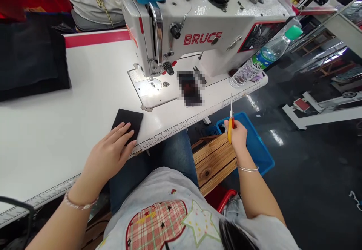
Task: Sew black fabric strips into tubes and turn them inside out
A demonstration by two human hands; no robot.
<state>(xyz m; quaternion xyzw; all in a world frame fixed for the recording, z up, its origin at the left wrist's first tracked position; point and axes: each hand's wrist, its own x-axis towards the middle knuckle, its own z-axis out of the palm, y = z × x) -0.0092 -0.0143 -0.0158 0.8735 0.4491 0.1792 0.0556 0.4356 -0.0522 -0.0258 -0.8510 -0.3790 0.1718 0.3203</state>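
My left hand (113,152) lies flat with fingers stretched over a small black piece of fabric (132,118) near the table's front edge. Off the table to the right, my right hand (238,135) is closed round the handles of a pair of scissors (231,123) with yellow and red grips, blades pointing up and away. Ahead stands a white sewing machine (203,35), its lamp shining on the needle plate (151,88). A pixelated dark item (190,89) is on the machine bed, too obscured to name.
A water bottle (260,61) leans at the table's right end. Dark fabric (31,61) is piled on the left. A measuring tape (169,131) runs along the front edge. Beside my legs are a wooden bench (215,161) and a blue basket (263,159).
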